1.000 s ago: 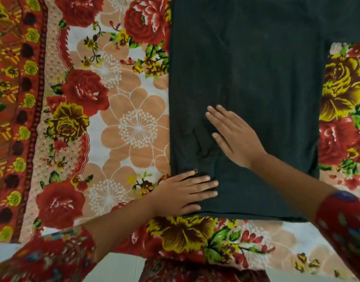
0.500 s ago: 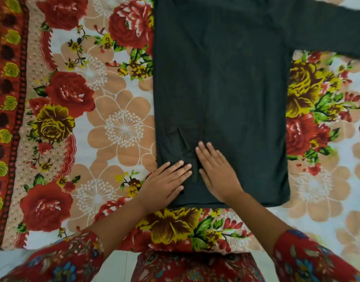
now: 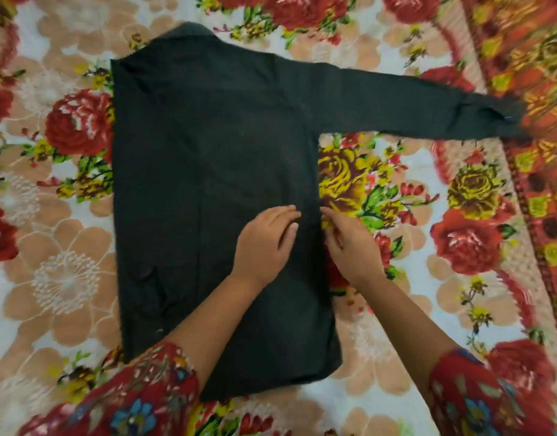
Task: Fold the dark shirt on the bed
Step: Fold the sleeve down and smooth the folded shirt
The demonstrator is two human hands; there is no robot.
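Observation:
The dark shirt (image 3: 208,158) lies flat on the floral bedsheet (image 3: 66,278). Its left side forms a straight edge, and its right sleeve (image 3: 428,111) stretches out to the right. My left hand (image 3: 264,243) rests palm down on the shirt's body near the right side edge, holding nothing. My right hand (image 3: 349,247) is just beside it at that side edge, with its fingertips curled against the cloth. Motion blur hides whether they pinch it. Both forearms cross the shirt's lower part.
The bedsheet's red and orange patterned border (image 3: 538,152) runs down the right, and the sleeve cuff reaches it. My red floral sleeves (image 3: 139,398) fill the bottom of the view, over the shirt's hem.
Both hands have left the lower left hem and moved to the shirt's right side edge. The view has shifted, so the whole shirt and its outstretched sleeve now show.

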